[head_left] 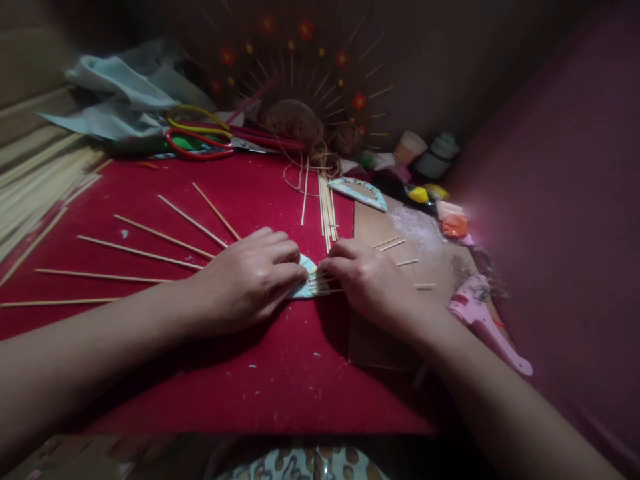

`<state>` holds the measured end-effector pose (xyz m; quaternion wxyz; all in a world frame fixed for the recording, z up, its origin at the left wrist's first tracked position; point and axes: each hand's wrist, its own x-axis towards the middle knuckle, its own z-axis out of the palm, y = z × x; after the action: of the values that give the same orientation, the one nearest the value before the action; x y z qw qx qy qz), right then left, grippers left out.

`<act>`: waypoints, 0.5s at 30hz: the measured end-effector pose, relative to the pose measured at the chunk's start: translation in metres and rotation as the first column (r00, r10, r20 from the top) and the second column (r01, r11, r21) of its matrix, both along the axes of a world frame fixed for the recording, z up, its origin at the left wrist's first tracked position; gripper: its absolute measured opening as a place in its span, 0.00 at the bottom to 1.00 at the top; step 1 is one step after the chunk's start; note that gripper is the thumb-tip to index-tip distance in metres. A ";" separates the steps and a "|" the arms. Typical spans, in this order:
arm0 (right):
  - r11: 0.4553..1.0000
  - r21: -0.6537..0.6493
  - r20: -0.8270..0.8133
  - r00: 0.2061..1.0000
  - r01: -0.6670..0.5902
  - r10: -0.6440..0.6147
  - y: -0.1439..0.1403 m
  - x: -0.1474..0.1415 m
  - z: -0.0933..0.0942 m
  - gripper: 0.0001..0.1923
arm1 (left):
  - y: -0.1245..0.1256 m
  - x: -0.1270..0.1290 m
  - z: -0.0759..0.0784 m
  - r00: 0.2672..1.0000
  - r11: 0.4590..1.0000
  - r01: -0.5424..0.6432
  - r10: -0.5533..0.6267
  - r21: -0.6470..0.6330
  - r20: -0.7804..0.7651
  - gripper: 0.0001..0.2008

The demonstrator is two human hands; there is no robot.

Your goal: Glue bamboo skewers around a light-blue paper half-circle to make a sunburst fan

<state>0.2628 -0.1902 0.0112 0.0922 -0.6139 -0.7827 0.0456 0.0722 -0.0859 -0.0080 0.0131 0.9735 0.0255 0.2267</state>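
A light-blue half-round piece (311, 265) lies on the red table, partly covered by my fingers. Thin wooden sticks (145, 252) fan out to the left from under my left hand (257, 277). That hand is closed, its fingers and thumb pressed together on the half-round piece. Right beside it, my right hand (367, 273) is closed in a pinch at the piece's right edge, on one of the sticks there. More stick ends (407, 263) poke out beyond my right hand. Exactly which stick sits between those fingertips is partly hidden.
Loose sticks (327, 210) and a second half-round piece (359, 192) lie behind my hands. Red-handled scissors (200, 143) rest at the back beside pale cloth (130, 87). A pink glue gun (487, 323) lies right, by a brown board (375, 340). A flowered stick fan (305, 73) stands behind.
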 end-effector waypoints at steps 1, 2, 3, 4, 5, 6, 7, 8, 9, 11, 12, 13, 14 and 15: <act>1.000 -0.003 0.016 1.000 -0.012 0.012 -0.001 -0.002 -0.001 0.15 | 0.000 0.000 0.000 1.000 1.000 0.007 -0.007 0.005 0.005 0.14; 1.000 -0.006 0.033 0.999 -0.017 0.017 -0.001 -0.003 -0.002 0.16 | 0.000 0.000 -0.001 1.000 1.000 0.015 -0.015 0.006 0.009 0.14; 1.000 -0.008 0.052 0.998 -0.022 0.023 -0.001 -0.004 -0.003 0.15 | 0.000 -0.001 -0.002 1.000 1.000 0.021 -0.021 0.009 0.012 0.14; 1.000 -0.011 0.071 0.997 -0.029 0.030 -0.001 -0.005 -0.003 0.15 | 0.000 -0.001 -0.002 1.000 1.000 0.024 -0.024 0.012 0.012 0.13; 0.999 -0.015 0.089 0.995 -0.037 0.038 -0.001 -0.005 -0.003 0.15 | 0.000 -0.001 -0.003 1.000 0.999 0.027 -0.027 0.017 0.011 0.13; 0.999 -0.018 0.103 0.994 -0.047 0.048 0.000 -0.006 -0.003 0.14 | 0.000 -0.001 -0.003 1.000 0.999 0.027 -0.028 0.025 0.010 0.13; 0.998 -0.020 0.112 0.992 -0.057 0.059 0.000 -0.006 -0.003 0.13 | 0.000 -0.001 -0.003 0.999 0.999 0.030 -0.030 0.034 0.012 0.13; 0.998 -0.018 0.119 0.990 -0.068 0.070 0.000 -0.006 -0.003 0.13 | 0.000 -0.001 -0.003 0.999 0.999 0.033 -0.034 0.042 0.018 0.13; 0.997 -0.013 0.124 0.989 -0.076 0.077 0.001 -0.006 -0.003 0.12 | 0.000 -0.001 -0.003 0.999 0.998 0.036 -0.037 0.048 0.022 0.13; 0.996 0.001 0.130 0.988 -0.085 0.084 0.002 -0.005 -0.004 0.12 | 0.000 -0.001 -0.003 0.999 0.997 0.043 -0.044 0.058 0.027 0.14; 0.996 0.009 0.129 0.988 -0.085 0.083 0.002 -0.005 -0.005 0.12 | 0.000 -0.001 -0.003 0.999 0.997 0.044 -0.046 0.062 0.027 0.14; 0.996 0.015 0.124 0.989 -0.083 0.080 0.003 -0.004 -0.006 0.12 | 0.000 -0.001 -0.003 0.999 0.997 0.044 -0.045 0.065 0.026 0.14; 0.997 0.021 0.114 0.991 -0.077 0.074 0.004 -0.004 -0.007 0.12 | 0.000 -0.001 -0.003 0.999 0.997 0.043 -0.045 0.068 0.027 0.14; 0.997 0.024 0.099 0.993 -0.071 0.068 0.004 -0.003 -0.008 0.13 | -0.001 -0.001 -0.003 0.999 0.997 0.042 -0.044 0.072 0.029 0.14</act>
<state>0.2600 -0.1859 0.0031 0.0603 -0.5863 -0.8078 0.0078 0.0715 -0.0865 -0.0113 -0.0163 0.9702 -0.0038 0.2418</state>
